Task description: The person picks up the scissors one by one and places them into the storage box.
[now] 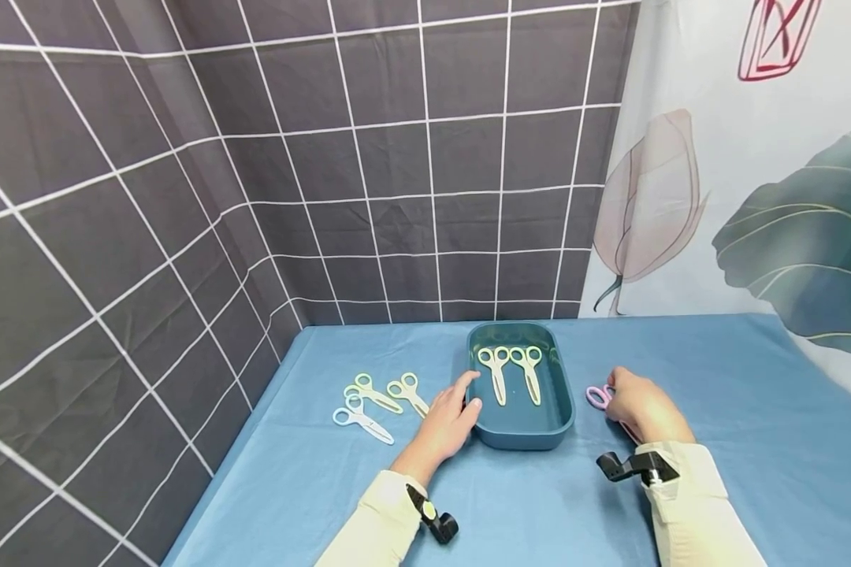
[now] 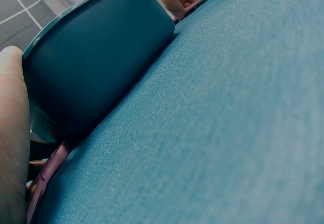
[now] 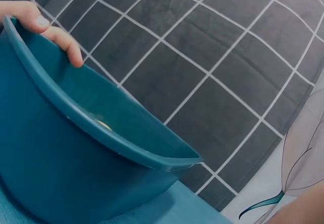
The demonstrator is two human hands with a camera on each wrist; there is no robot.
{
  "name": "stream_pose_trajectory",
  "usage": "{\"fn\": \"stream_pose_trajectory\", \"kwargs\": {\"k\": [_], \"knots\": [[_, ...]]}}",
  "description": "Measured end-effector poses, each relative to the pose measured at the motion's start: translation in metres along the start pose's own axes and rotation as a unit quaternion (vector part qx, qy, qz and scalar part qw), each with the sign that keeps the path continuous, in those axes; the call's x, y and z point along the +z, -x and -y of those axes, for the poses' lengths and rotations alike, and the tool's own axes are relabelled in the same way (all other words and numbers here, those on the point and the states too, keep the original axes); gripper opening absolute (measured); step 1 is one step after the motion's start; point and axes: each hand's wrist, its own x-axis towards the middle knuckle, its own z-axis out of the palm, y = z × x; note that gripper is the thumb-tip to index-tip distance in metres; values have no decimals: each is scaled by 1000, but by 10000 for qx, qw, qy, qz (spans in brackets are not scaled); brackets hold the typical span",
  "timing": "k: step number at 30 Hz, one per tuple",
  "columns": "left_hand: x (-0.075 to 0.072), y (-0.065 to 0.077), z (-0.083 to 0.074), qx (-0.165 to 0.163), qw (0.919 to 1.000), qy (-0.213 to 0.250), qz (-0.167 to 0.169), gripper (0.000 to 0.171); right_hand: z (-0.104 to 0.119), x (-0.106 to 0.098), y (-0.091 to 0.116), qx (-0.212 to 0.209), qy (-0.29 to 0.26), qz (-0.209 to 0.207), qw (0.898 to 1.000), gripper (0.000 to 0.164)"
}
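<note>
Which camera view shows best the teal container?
The head view: it shows the teal container from above, with rim and inside. The left wrist view shows mainly its outer wall; the right wrist view shows rim, outer wall and part of the inside.

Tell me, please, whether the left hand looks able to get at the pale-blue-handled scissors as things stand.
Probably yes: the left hand rests at the rim of the tray, and the pale-blue-handled scissors lie in plain view to its left, with nothing tall between.
</note>
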Motion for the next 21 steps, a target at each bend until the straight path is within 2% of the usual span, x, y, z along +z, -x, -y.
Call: {"fn": "stream_pose_trajectory", "kwargs": {"k": [5,9,14,21], "knots": [[0,0,0,69,10000,42,-45,45,-5,-1,-5,-283,-125,6,9995,45],[0,-1,0,26,10000,18,-32,44,-4,-3,-8,-327,-195,-88,9992,49],[-1,-2,0,3,10000,89,-40,44,-2,-3,-11,-332,-100,-277,9990,40],[-1,-2,1,33,10000,81,-29,44,-5,0,-10,-268,198,-24,9994,35]]}}
